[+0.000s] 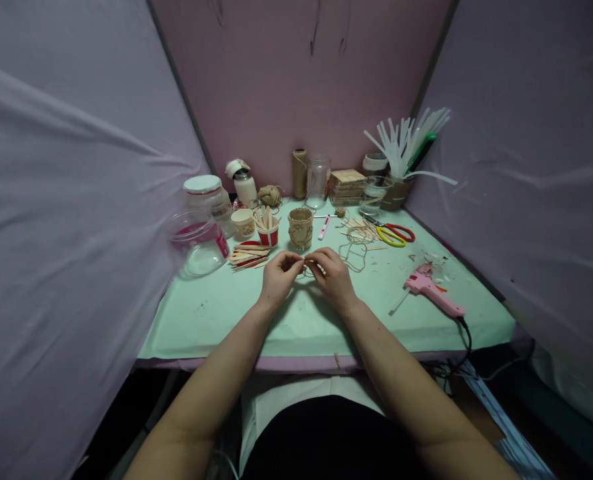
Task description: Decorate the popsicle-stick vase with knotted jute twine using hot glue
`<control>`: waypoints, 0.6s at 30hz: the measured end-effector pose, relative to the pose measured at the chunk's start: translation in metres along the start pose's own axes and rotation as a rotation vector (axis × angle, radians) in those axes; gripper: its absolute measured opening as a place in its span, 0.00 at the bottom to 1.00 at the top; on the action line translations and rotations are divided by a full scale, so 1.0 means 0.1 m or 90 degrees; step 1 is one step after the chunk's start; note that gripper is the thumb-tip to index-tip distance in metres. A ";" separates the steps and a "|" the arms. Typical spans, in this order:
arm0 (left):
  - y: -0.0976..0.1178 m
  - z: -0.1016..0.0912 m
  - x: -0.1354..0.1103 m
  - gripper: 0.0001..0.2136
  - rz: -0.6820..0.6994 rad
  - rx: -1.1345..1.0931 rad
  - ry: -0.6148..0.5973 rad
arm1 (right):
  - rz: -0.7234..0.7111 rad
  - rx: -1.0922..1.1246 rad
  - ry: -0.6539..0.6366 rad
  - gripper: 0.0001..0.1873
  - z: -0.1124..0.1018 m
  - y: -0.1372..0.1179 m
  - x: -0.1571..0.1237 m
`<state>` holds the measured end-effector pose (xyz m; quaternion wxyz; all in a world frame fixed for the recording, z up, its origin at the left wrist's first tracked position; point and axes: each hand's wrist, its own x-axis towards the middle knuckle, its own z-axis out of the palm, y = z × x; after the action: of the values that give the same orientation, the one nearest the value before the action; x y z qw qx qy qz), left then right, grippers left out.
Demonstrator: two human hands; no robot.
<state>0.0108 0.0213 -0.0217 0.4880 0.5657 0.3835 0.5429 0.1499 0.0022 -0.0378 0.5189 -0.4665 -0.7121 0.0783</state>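
Framing everything: lilac fabric walls (66, 200) on three sides of a mint-green table (216, 313). Both forearms come in from the bottom edge and meet at table centre.

Left hand (278, 277) and right hand (334, 277): fingertips nearly touching, each pinched onto a short twine piece (307, 270) held between them, just above the table surface. The strand is thin, so finer detail isn't readable.

- Clear plastic jar (199, 243) lies on its side at the left, near the wall.
- Pink glue gun (434, 290) lies flat to the right, well apart from the hands, cord running off the table edge.
- Twine-wrapped cup (301, 228) stands upright just behind the hands.
- Red cup (267, 230) holding sticks sits beside it on the left, with loose craft sticks (249, 256) in front.
- Scissors (395, 233) lie back right, next to a loose twine coil (359, 233).
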 end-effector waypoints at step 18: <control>-0.06 -0.01 0.04 0.14 -0.141 -0.099 -0.040 | 0.393 0.418 -0.046 0.14 0.04 0.06 0.05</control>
<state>0.0112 0.0270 -0.0264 0.5989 0.4971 0.3849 0.4960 0.1500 0.0105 -0.0396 0.5667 -0.4645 -0.4947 0.4674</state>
